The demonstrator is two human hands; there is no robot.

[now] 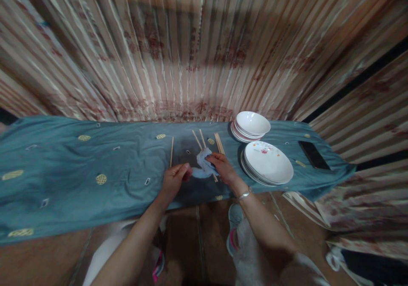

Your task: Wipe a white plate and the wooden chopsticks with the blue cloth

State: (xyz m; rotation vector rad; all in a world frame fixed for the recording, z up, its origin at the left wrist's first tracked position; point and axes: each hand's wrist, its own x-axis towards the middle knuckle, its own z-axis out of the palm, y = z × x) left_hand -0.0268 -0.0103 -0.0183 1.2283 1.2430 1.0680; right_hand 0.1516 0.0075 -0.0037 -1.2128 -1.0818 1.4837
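Fingers (214,158) of your right hand (225,170) are pinching that pale blue cloth (204,160) bunched over chopsticks (196,140), left hand (176,176) curled at its end (can't tell on what), nested bowls (253,123) and stacked plates (270,163) just right.

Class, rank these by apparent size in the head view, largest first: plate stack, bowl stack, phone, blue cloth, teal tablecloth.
1. Teal tablecloth
2. Plate stack
3. Bowl stack
4. Blue cloth and phone: too alike to rank.
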